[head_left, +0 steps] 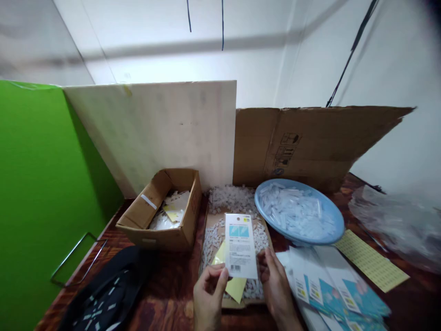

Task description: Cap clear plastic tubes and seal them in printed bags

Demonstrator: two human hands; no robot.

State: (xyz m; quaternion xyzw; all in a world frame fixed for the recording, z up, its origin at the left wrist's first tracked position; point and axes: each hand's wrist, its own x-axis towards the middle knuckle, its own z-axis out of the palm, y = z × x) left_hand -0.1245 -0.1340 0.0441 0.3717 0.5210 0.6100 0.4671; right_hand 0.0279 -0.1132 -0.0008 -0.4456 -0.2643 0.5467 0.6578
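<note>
A white printed packaging card (241, 246) with blue pictures and a barcode stands tilted up in front of me, its text side facing me. My left hand (211, 292) pinches its lower left corner between thumb and fingers. Along the card's right edge, my right hand (275, 285) has its fingers curled against it; the fingertips are partly hidden. Behind the card lies a yellow sheet (236, 289), over a shallow cardboard tray (230, 303) holding many small white pieces (212, 239).
Left stand an open cardboard box (189, 230) with scraps and a black cap (106, 294). Right are a blue basin (299, 236) of clear plastic pieces, stacked printed cards (337, 285), a yellow label sheet (374, 262) and clear plastic bags (396, 220). Cardboard panels (310, 142) rise behind.
</note>
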